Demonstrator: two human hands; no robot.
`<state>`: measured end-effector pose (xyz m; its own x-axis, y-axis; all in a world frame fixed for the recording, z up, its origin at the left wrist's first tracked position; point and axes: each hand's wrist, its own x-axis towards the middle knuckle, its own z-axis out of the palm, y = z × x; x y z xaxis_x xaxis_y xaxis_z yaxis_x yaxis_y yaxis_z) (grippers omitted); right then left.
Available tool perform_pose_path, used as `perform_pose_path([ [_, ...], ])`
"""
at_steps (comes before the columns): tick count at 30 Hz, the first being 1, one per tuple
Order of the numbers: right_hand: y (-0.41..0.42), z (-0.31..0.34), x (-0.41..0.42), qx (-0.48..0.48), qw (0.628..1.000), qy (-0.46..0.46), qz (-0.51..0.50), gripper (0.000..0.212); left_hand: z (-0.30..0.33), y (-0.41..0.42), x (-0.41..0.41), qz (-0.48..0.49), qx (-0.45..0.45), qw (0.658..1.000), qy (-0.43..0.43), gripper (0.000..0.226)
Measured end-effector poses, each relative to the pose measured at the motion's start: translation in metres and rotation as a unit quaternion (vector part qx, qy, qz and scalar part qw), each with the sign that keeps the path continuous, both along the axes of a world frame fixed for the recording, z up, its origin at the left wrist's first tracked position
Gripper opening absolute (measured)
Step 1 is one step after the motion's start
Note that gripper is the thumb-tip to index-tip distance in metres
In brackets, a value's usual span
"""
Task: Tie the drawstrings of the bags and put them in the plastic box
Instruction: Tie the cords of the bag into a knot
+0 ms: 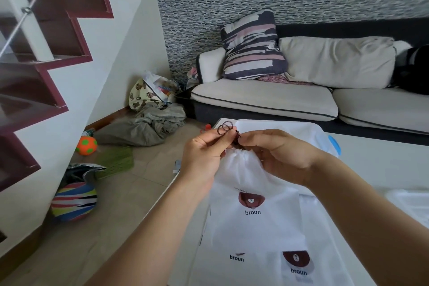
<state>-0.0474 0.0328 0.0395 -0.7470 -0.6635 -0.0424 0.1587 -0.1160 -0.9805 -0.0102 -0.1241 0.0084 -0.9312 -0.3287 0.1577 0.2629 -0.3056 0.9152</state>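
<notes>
A white drawstring bag (253, 218) with a brown bear print and the word "broun" hangs in front of me, its mouth gathered tight. My left hand (202, 158) pinches the dark brown drawstring (224, 127), which forms small loops above its fingers. My right hand (278, 155) pinches the cord at the bag's gathered neck. More white bags (297, 269) of the same print lie flat on the white table (383, 169) under it. A clear plastic box with a blue clip (334, 144) sits behind my hands, mostly hidden.
A cream sofa (267, 100) with a striped cushion (250, 44) runs along the far wall. On the floor at left lie an orange ball (86, 145), a striped ball (73, 202), grey clothes (148, 126) and a green mat (116, 162). Stairs (46, 53) rise at left.
</notes>
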Motion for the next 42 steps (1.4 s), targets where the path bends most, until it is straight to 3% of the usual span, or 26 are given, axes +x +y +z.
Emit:
perform_pose_path([
  [4,-0.005,-0.005,-0.003,0.004,0.999,0.029,-0.044,0.043,0.003,0.001,0.003,-0.01,-0.001,1.0,-0.006,0.018],
  [9,-0.003,-0.002,-0.003,0.114,0.977,0.144,-0.113,0.008,0.001,0.005,0.005,-0.036,-0.004,0.999,-0.018,0.008],
  [11,-0.007,-0.003,0.0,0.166,0.956,0.194,-0.144,0.013,0.0,0.009,0.005,-0.025,-0.018,1.0,-0.002,0.01],
  [14,-0.013,-0.005,0.002,0.207,0.947,0.219,-0.106,0.021,-0.003,0.008,0.003,-0.008,-0.043,0.999,0.025,0.011],
  [18,0.004,0.001,-0.004,0.085,0.994,0.07,-0.018,0.025,-0.002,0.007,0.001,-0.01,-0.031,0.999,0.033,0.016],
  [21,0.012,0.0,-0.006,0.033,0.999,-0.004,0.036,0.036,0.001,0.007,0.004,-0.016,-0.016,0.999,0.034,0.015],
  [24,0.013,-0.007,-0.008,0.017,0.998,-0.055,0.028,0.048,0.003,0.007,0.003,-0.015,-0.017,0.999,0.028,0.026],
  [30,0.011,-0.002,-0.008,0.01,0.999,-0.042,0.006,0.034,0.005,0.008,0.005,-0.032,-0.01,0.998,0.044,0.009],
  [35,0.014,-0.005,-0.014,0.065,0.995,-0.075,0.02,0.034,0.005,0.005,0.006,-0.03,-0.036,0.997,0.058,0.008],
  [42,0.018,0.001,-0.012,0.104,0.993,-0.048,0.002,0.026,0.004,0.007,0.006,-0.026,-0.029,0.998,0.058,0.015],
])
